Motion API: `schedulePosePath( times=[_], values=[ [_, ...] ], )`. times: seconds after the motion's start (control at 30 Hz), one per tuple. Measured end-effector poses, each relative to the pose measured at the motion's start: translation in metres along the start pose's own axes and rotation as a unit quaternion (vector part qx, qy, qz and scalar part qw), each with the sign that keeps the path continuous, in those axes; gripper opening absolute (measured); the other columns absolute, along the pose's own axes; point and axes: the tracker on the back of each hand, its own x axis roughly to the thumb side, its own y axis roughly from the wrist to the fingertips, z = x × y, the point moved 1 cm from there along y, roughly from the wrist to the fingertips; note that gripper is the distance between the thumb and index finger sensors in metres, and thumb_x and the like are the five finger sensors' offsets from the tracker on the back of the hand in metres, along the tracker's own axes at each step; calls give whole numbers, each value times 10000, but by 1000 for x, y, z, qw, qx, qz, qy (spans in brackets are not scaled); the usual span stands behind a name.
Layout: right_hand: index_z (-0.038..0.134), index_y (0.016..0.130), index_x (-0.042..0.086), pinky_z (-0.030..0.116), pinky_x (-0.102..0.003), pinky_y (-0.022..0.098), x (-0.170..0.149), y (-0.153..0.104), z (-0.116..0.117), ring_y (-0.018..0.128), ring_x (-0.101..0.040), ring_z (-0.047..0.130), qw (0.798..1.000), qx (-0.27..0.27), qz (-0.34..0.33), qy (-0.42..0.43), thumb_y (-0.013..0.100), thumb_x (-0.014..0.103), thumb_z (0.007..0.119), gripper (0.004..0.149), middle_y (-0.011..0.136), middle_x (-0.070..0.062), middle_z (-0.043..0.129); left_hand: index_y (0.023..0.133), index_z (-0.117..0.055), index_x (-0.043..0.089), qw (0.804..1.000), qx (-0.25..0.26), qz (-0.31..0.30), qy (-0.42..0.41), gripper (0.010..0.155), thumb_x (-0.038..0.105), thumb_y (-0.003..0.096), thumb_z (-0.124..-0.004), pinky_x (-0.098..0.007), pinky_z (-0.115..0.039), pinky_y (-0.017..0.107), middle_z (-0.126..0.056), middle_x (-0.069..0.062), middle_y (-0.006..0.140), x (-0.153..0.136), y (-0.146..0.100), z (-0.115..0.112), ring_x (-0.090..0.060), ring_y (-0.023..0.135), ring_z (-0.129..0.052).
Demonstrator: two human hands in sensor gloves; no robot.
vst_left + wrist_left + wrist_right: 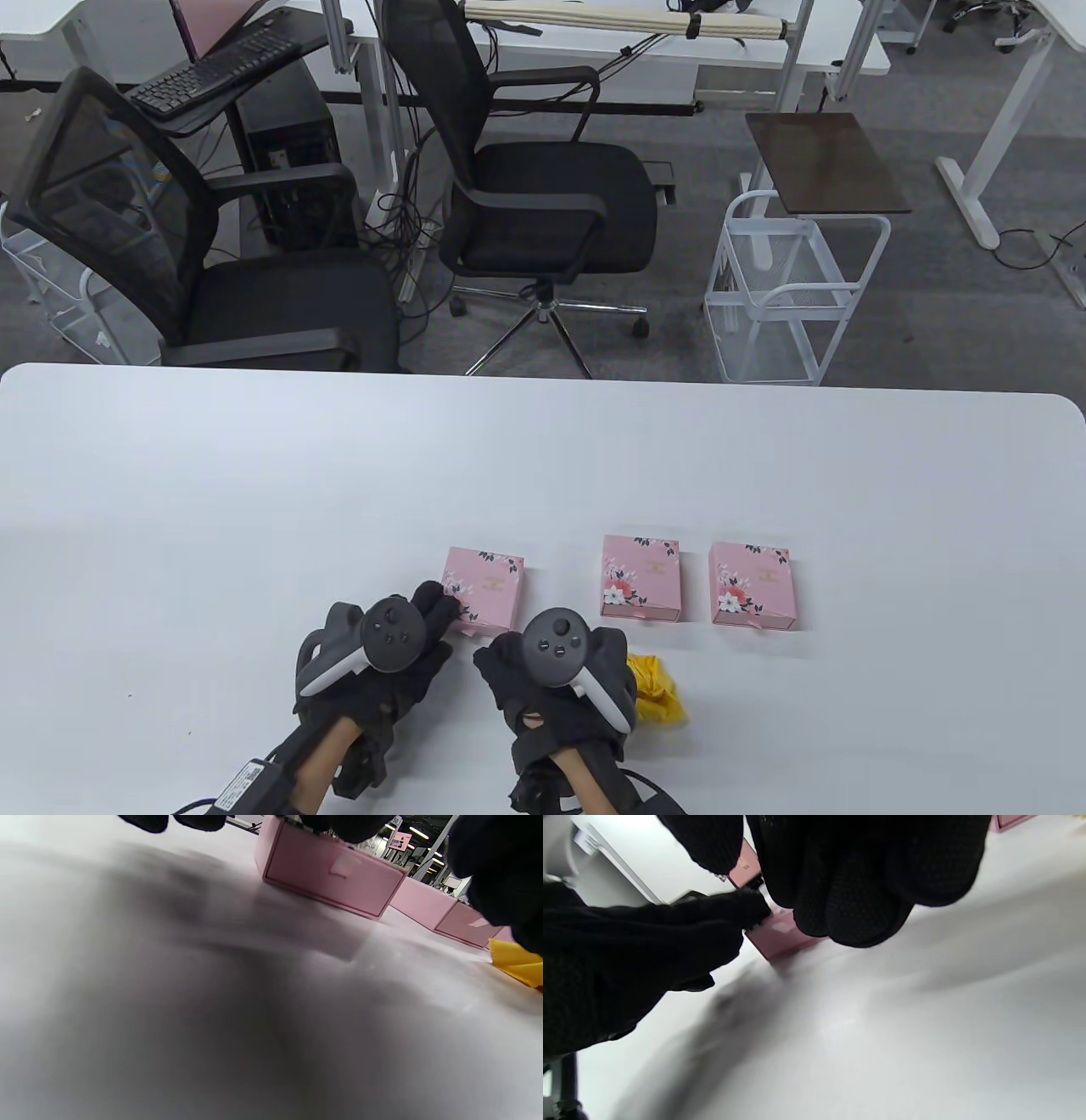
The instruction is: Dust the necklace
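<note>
One pink box at left grip

No necklace can be seen in any view; all three pink boxes look closed. In the table view the left hand covers the near left corner of the left pink box, and the tracker hides most of its fingers. The right hand covers part of the yellow cloth, so the cloth's full shape cannot be told. Both arms are cut off by the bottom edge. In the left wrist view the near worktop is a blurry grey, and the fingers are cut off at the top. In the right wrist view the fingers block most of the box, and the worktop is blurred.
</note>
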Motion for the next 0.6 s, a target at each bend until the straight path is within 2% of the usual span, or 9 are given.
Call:
schedulePosePath(
  times=[0.13,0.23,0.37,0.6],
  values=[
    [702,995,-32,829,-456,424,-1,15,7,546,-396,959,998,9,55,33,687,392,656,526,811,-243,886,1155,-351,341,1000,13,3,3,577,431,627,-566,-617,-476,777,-241,66,1253,5,2,-1,-407,1097,-402],
    [700,988,-66,838,-444,402,-7,27,10,525,-389,967,989,-2,101,109,683,410,662,566,795,-242,892,1157,-336,332,1000,9,1,8,581,434,629,-558,-613,-481,776,-225,58,1253,10,5,-2,-415,1089,-411],
    [717,968,-88,852,-424,372,-14,37,13,491,-368,985,977,2,140,161,681,410,668,577,766,-232,910,1159,-340,328,1000,12,-4,-5,580,433,631,-556,-609,-488,773,-227,53,1253,12,7,-4,-417,1083,-420],
    [736,925,-129,868,-417,368,-28,46,24,480,-339,1004,950,-11,190,249,690,327,680,517,748,-203,922,1163,-349,326,1000,8,-7,-17,579,433,633,-557,-611,-489,771,-233,49,1253,12,8,-4,-423,1082,-419]
  ],
)
